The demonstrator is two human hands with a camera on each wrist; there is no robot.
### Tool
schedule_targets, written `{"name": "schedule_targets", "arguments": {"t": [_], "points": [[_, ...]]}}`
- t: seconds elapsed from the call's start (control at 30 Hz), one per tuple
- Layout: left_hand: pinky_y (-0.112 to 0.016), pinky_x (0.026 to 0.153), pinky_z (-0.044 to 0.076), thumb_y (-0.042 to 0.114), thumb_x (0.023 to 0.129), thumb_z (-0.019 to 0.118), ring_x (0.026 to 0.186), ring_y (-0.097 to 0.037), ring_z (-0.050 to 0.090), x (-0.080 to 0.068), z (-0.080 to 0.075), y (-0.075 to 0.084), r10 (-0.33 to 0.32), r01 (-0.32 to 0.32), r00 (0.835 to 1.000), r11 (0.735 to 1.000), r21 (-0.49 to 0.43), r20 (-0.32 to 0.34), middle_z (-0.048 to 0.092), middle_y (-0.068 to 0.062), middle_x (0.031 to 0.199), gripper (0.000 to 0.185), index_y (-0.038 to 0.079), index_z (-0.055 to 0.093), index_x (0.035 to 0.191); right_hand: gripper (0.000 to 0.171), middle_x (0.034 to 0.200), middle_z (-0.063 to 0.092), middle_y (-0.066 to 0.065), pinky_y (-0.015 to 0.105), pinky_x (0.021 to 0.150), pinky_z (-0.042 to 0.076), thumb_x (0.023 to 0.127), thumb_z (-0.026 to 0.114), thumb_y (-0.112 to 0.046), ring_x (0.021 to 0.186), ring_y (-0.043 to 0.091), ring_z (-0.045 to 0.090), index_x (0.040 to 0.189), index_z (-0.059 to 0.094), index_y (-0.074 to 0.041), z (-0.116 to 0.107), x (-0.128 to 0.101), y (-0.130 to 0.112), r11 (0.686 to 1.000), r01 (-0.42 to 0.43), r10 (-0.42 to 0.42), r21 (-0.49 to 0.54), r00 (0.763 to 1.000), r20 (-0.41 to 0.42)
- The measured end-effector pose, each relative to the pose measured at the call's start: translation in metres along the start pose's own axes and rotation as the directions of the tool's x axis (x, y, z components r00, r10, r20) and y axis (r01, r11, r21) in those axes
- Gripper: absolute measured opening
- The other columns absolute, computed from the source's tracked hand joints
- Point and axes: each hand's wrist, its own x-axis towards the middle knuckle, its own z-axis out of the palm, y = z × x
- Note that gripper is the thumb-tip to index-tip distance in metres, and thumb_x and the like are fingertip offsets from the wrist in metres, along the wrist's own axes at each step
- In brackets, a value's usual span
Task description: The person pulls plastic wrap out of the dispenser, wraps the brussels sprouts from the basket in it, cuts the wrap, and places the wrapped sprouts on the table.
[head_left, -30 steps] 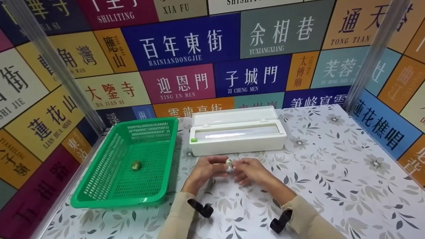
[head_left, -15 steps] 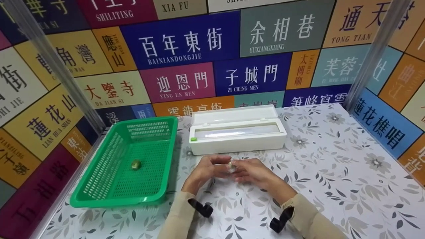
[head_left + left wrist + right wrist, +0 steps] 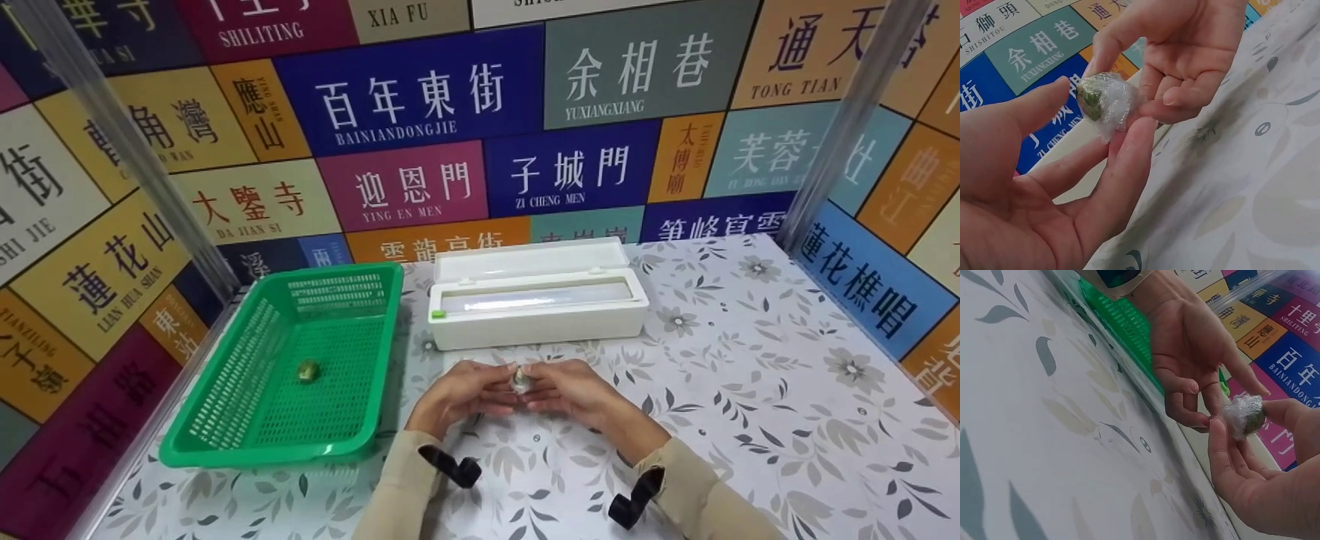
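Observation:
Between both hands, above the table, is a small green ball wrapped in cling film [image 3: 520, 381], its clear film crumpled to one side. My right hand [image 3: 576, 390] pinches it, thumb on the green side and fingers beneath, as the right wrist view shows. My left hand [image 3: 466, 391] curls its fingers at the film's lower edge; its thumb is close to the ball, and I cannot tell if it touches. Behind the hands stands a white cling film dispenser [image 3: 540, 326], lid up, a green slider at its left end. A second small greenish ball [image 3: 307, 371] lies in the green basket [image 3: 281, 457].
The basket stands to the left of the hands on a table [image 3: 750, 420] with a leaf-patterned cover. A wall [image 3: 420, 97] of coloured name panels rises behind, with clear posts at both corners. Black straps [image 3: 636, 499] with cameras sit on both wrists.
The left hand's fingers have shifted down and under the wrapped ball, and its thumb has come up beside the right thumb. The ball has turned slightly; basket and dispenser are unmoved.

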Motion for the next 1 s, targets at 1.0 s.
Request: {"name": "schedule_targets", "arguments": {"t": [1.0], "points": [[-0.024, 0.061, 0.061, 0.003, 0.093, 0.066, 0.067, -0.013, 0.072, -0.03, -0.015, -0.018, 0.109, -0.089, 0.913, 0.994, 0.068, -0.394, 0.077, -0.013, 0.085, 0.03, -0.008, 0.066, 0.121, 0.039, 0.106, 0.071, 0.01, 0.025, 0.065, 0.058, 0.089, 0.075, -0.016, 0.081, 0.016, 0.067, 0.124, 0.065, 0.001, 0.037, 0.014, 0.008, 0.94, 0.048, -0.066, -0.339, 0.997, -0.043]]}}
